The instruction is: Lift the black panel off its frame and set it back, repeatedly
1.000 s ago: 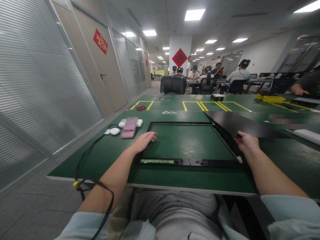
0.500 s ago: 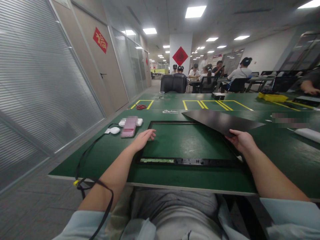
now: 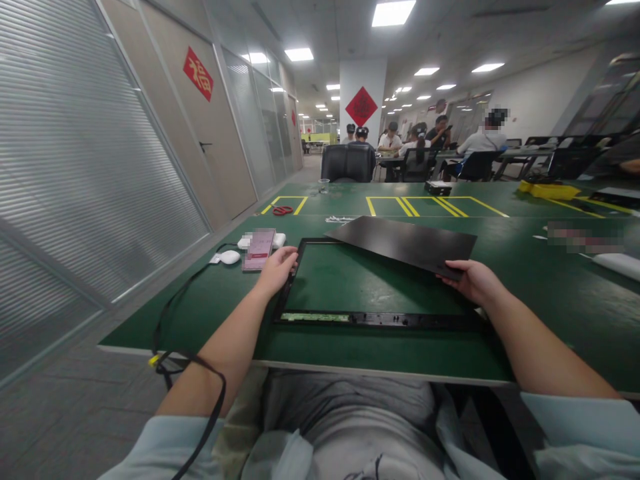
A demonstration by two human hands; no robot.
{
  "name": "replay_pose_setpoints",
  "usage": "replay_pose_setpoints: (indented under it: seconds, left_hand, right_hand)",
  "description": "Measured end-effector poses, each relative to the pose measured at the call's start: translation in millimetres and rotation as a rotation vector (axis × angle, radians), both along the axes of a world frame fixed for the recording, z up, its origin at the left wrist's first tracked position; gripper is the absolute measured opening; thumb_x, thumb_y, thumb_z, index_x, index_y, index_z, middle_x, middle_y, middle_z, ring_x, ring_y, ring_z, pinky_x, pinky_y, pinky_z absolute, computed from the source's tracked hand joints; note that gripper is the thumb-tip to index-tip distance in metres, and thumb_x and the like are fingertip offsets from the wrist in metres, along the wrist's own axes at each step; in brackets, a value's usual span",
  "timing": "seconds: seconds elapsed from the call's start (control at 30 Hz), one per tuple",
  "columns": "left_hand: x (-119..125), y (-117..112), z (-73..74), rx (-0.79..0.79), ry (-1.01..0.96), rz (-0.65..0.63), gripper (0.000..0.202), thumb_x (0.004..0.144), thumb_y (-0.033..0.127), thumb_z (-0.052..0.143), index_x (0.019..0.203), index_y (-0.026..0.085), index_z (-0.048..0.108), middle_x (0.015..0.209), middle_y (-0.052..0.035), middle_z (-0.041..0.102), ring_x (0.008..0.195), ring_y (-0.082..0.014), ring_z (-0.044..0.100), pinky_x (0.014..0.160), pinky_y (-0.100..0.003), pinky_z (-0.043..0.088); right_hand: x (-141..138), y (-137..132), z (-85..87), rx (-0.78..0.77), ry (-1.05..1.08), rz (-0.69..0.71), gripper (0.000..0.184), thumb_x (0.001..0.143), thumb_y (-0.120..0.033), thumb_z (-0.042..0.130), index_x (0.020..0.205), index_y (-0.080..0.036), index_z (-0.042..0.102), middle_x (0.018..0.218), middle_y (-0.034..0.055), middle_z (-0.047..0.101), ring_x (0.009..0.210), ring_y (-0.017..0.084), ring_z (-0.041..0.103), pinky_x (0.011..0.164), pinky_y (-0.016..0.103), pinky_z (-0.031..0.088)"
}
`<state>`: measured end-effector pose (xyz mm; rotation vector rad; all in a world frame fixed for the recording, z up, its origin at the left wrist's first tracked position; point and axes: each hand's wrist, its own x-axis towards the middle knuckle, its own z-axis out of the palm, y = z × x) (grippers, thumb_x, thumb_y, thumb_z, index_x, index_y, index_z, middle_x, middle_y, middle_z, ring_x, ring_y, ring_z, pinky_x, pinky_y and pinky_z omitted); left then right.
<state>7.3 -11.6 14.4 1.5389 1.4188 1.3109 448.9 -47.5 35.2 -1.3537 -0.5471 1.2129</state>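
Observation:
My right hand [image 3: 475, 283] grips the near right corner of a thin, dark flat panel [image 3: 405, 243], thumb on top and fingers beneath. The panel is tilted above the far right part of a black rectangular frame [image 3: 415, 320], covering some of it. A green circuit strip [image 3: 315, 318] lies along the left half of the frame's near bar. My left hand [image 3: 280, 268] is beside the frame's left bar, fingers loosely curved with nothing visible in them. Whether its fingertips touch the bar is unclear.
On the green table [image 3: 390, 357], a pink phone [image 3: 259, 250] and a white rounded device [image 3: 230, 257] lie left of the frame. Red-handled scissors [image 3: 283, 211], a clear cup [image 3: 324, 186] and a yellow tray [image 3: 550, 191] are farther back. A black strap [image 3: 183, 287] hangs across my left forearm.
The panel has moved left over the frame with my right hand, its tilt changing. My left hand has shifted slightly left and away from me, off the frame's inner area.

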Motion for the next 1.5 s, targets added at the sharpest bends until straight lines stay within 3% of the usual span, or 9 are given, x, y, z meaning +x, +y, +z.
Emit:
replay_pose_setpoints:
  seconds: [0.23,0.6,0.77,0.93,1.07,1.2,1.3,1.4,1.5]
  left_hand:
    - [-3,-1,-2.8,0.041,0.162,-0.021,0.039,0.076,0.039,0.068,0.109,0.018,0.068,0.103,-0.0075,0.072,0.074,-0.0183,0.064,0.075,-0.035,0.054]
    - [1,3,-0.7,-0.067,-0.203,0.016,0.030,0.077,0.029,0.073,0.102,0.018,0.062,0.094,-0.0057,0.069,0.077,-0.0159,0.067,0.068,-0.029,0.057]
    - [0,4,2.0,-0.137,-0.351,0.078,0.031,0.082,0.023,0.070,0.109,0.018,0.056,0.102,-0.0091,0.072,0.080,-0.0153,0.071,0.072,-0.028,0.059]
    - [-4,7,3.4,-0.129,-0.471,0.107,0.036,0.083,0.039,0.071,0.110,0.020,0.056,0.108,-0.0133,0.073,0.098,-0.0219,0.074,0.085,-0.033,0.060]
    - [-9,1,13.0,-0.184,-0.670,0.016,0.042,0.089,0.053,0.059,0.114,0.019,0.057,0.108,-0.0173,0.074,0.106,-0.0290,0.074,0.086,-0.039,0.061]
    - [-14,-8,26.5,-0.336,-0.860,-0.040,0.038,0.098,0.044,0.045,0.109,0.013,0.064,0.079,-0.0109,0.071,0.069,-0.0198,0.074,0.058,-0.026,0.060]
    - [-15,-13,32.1,-0.418,-0.944,-0.121,0.033,0.097,0.035,0.050,0.108,0.009,0.067,0.062,-0.0035,0.065,0.036,-0.0098,0.053,0.034,-0.018,0.043]
    - [-13,-14,33.0,-0.423,-0.966,-0.134,0.025,0.089,0.024,0.060,0.109,0.011,0.069,0.055,0.0023,0.061,0.026,-0.0058,0.035,0.026,-0.017,0.027]
    - [-9,-13,32.2,-0.364,-0.963,-0.046,0.032,0.078,0.010,0.065,0.109,0.014,0.071,0.058,0.0032,0.065,0.030,-0.0070,0.045,0.030,-0.016,0.033]
  right_hand:
    - [0,2,-2.4,-0.007,-0.006,0.009,0.017,0.085,0.001,0.055,0.088,-0.013,0.064,0.066,0.0063,0.070,0.049,0.015,0.064,0.042,0.020,0.053]
    - [5,-1,-2.0,0.313,0.044,-0.025,0.021,0.075,0.001,0.064,0.084,-0.018,0.063,0.071,0.0004,0.068,0.052,0.011,0.061,0.045,0.018,0.051]
    - [5,-6,6.1,0.330,0.095,-0.077,0.020,0.075,0.001,0.062,0.080,-0.018,0.060,0.068,-0.0014,0.064,0.052,0.010,0.059,0.044,0.016,0.048]
    - [-1,-16,18.0,0.380,0.185,-0.052,0.026,0.071,0.004,0.056,0.081,-0.020,0.060,0.076,0.0007,0.068,0.062,0.011,0.064,0.057,0.018,0.055]
    - [0,-21,20.6,0.380,0.193,-0.061,0.026,0.070,0.002,0.053,0.081,-0.020,0.062,0.080,0.0023,0.068,0.067,0.010,0.064,0.067,0.018,0.056]
    - [11,-18,14.2,0.369,0.097,-0.032,0.017,0.072,-0.008,0.060,0.080,-0.023,0.062,0.080,0.0023,0.068,0.072,0.015,0.066,0.069,0.026,0.059]
    - [19,-15,10.0,0.403,0.036,0.108,0.018,0.068,-0.014,0.064,0.082,-0.026,0.063,0.081,0.0029,0.070,0.073,0.020,0.068,0.068,0.031,0.060]
    - [20,-15,9.0,0.370,-0.003,0.252,0.022,0.064,-0.018,0.066,0.084,-0.026,0.064,0.078,0.0030,0.071,0.069,0.022,0.068,0.060,0.033,0.059]
    - [16,-18,8.5,0.281,-0.087,0.328,0.024,0.064,-0.021,0.068,0.088,-0.025,0.066,0.073,0.0024,0.070,0.056,0.020,0.063,0.047,0.030,0.051]
